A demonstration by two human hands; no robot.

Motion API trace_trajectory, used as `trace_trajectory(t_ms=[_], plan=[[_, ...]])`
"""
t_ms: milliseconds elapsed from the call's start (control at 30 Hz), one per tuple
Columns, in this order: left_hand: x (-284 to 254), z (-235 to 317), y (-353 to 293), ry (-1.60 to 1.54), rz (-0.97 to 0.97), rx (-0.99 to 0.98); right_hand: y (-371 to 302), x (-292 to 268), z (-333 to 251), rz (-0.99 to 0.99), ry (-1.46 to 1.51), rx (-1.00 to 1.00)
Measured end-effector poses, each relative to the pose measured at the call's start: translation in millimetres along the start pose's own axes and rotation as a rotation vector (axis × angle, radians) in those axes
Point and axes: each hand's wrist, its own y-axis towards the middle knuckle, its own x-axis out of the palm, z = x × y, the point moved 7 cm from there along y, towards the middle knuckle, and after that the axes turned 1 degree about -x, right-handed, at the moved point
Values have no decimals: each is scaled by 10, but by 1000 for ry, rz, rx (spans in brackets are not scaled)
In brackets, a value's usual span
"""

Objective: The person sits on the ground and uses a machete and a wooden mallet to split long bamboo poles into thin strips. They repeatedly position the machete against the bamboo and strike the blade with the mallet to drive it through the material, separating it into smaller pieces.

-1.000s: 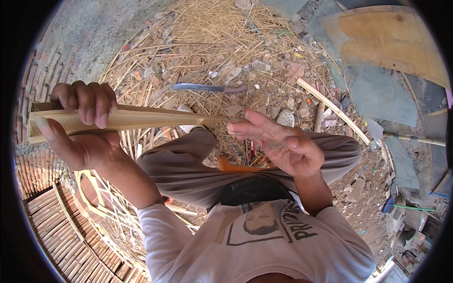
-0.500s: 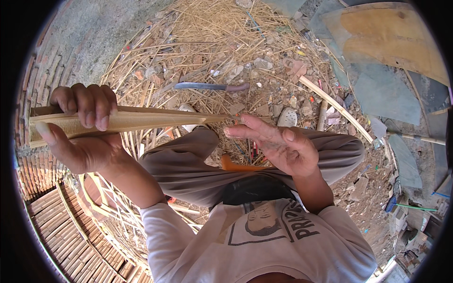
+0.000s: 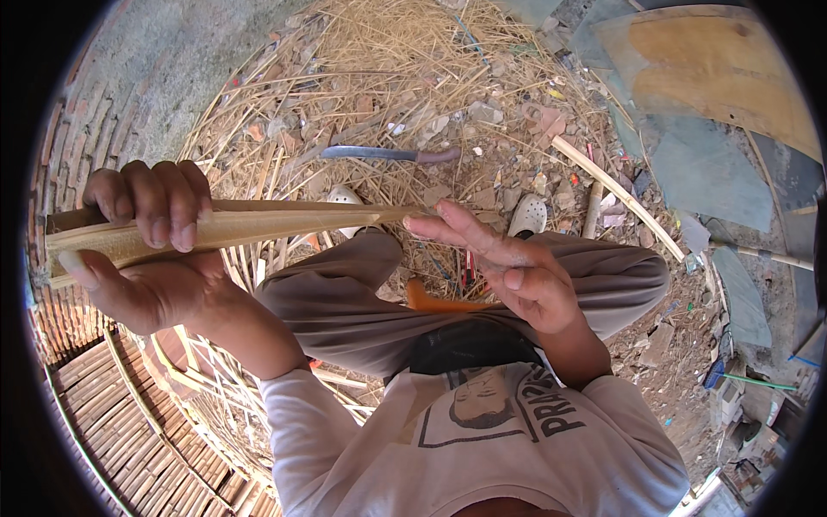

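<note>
My left hand (image 3: 168, 289) is closed round the wide end of a long split bamboo piece (image 3: 276, 227), its fingers over the top and the thumb along the near side. The bamboo is pale inside and runs level from the left toward the middle. At its right end my right hand (image 3: 525, 271) has its fingers stretched out, the fingertips at the bamboo's end. Whether they touch it I cannot tell. Beyond the bamboo, a machete (image 3: 370, 152) with a brown handle lies on the ground.
Straw and bamboo shavings (image 3: 388, 52) cover the ground ahead, among rubble. A bamboo strip (image 3: 616, 196) lies at the right, near grey sheets (image 3: 706, 172). An orange object (image 3: 435, 297) sits between my legs. Bamboo slats (image 3: 112, 422) are at the lower left.
My right hand has turned slightly, its fingertips still near the bamboo's right end. The left hand and the bamboo have shifted a little left.
</note>
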Motion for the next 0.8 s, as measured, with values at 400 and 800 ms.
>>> trace_trajectory(t_ms=[400,800], plan=[[-45,38,-22,49,11,57,36,-80,106,-9,-126,92],[-309,280,-253,-42,-57,118,-1094,-2690,2846,87,-1033,1412]])
